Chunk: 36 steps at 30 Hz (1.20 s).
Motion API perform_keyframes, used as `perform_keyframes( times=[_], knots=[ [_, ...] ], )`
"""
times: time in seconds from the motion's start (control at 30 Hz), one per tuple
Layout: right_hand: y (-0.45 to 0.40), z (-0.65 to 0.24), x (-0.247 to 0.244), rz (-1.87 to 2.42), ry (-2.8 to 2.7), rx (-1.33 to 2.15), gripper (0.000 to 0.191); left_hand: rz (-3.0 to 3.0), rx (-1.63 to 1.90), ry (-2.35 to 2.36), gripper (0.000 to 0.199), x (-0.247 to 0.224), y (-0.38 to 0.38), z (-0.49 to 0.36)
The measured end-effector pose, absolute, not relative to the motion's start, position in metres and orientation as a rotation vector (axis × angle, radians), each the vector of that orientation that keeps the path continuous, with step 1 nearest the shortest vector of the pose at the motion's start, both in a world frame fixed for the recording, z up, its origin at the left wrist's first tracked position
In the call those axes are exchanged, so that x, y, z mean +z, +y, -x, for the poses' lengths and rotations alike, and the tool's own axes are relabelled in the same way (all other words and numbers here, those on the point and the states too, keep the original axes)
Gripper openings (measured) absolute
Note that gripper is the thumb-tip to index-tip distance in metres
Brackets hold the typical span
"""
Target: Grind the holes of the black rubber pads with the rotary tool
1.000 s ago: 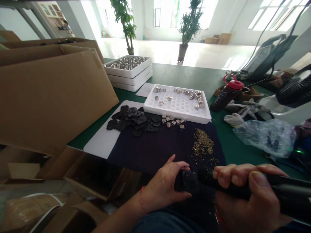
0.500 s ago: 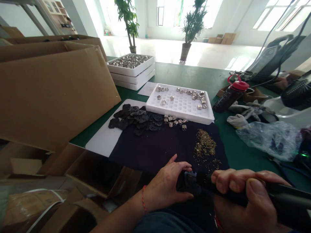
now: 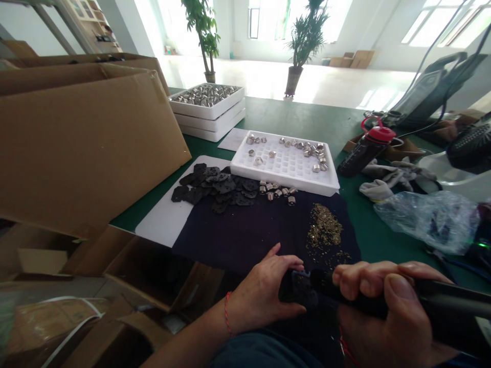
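My left hand (image 3: 263, 289) is closed around a small dark part (image 3: 303, 290) at the front edge of the dark cloth (image 3: 245, 235), thumb and fingers on either side of it. In my right hand (image 3: 399, 306) is a black electric screwdriver (image 3: 456, 304), lying nearly level. Its tip end meets the dark part; the exact contact is too dark to make out. Beyond my hands lie a heap of small brass-coloured screws (image 3: 324, 225), several silver metal cylinders (image 3: 278, 191) and a pile of flat black plates (image 3: 218, 186).
A white foam tray (image 3: 284, 176) holds scattered silver cylinders. Stacked trays (image 3: 209, 122) stand behind it, a large cardboard box (image 3: 88, 138) at left. On the right are a red-capped bottle (image 3: 366, 151), gloves (image 3: 378, 189), a plastic bag (image 3: 429, 217) and pliers (image 3: 441, 258).
My right hand and the screwdriver have shifted very slightly, the handle tilting a little. My left hand keeps its grip on the dark part in the same place.
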State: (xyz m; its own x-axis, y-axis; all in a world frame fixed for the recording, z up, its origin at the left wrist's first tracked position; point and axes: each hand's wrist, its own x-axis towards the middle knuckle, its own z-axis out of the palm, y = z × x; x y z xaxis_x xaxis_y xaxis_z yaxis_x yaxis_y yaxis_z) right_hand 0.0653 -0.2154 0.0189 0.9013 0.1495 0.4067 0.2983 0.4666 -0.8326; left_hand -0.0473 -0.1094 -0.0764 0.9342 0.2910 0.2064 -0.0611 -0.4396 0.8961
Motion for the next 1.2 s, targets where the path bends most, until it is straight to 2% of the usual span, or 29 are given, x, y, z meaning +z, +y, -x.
perform_keyframes(
  times=[0.3,0.47,0.8,1.2],
  knots=[
    [-0.212,-0.067,0.021,1.09,-0.518,-0.042,0.021,-1.995,0.444,0.13,0.081,-0.079,-0.109,0.048],
    [-0.201,-0.068,0.024,1.103,-0.561,0.031,0.027,-1.991,0.431,0.136,0.082,-0.078,-0.108,0.048],
    [-0.192,-0.073,0.026,1.18,-0.677,0.147,0.019,-2.014,0.409,0.117,0.087,-0.08,-0.108,0.048],
    [-0.191,-0.073,0.021,1.224,-0.642,0.178,0.016,-2.008,0.397,0.135,0.082,-0.077,-0.107,0.047]
  ],
)
